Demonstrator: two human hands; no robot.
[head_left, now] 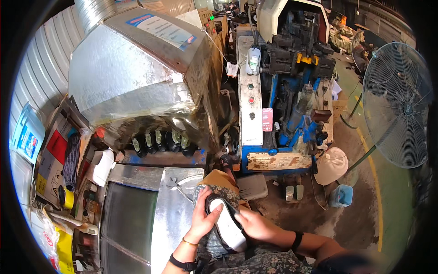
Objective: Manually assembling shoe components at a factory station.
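- Location: the long, white-faced shoe piece with a black rim (228, 228) lies between my hands over my lap, to the right of the flat dark belt in a silver metal frame (130, 219), which serves as landmark.
- Left hand (202, 222): fingers curl around the far left side of the piece; the thumb lies upon the white face. The grip is closed to the width of the piece.
- Right hand (258, 225): the thumb bears on the black rim at the side away from the belt, the fingers bent close. I judge this a pinch on the rim; fingertips below are hidden.
- Method, in my judgement: the step in hand is handling the rim. The left hand should brace the piece firmly while the right applies short, even pressure along the edge.
- Caution: pulling hard at one spot could twist the piece or crease the rim; the left thumb should press flat, without sliding.
- Orientation: the white face is turned up towards my head. The long axis slants from the far end, nearer the belt, to the near end, farther from the belt and close to my body.
- Reservation: which end is toe and which heel, I cannot tell.
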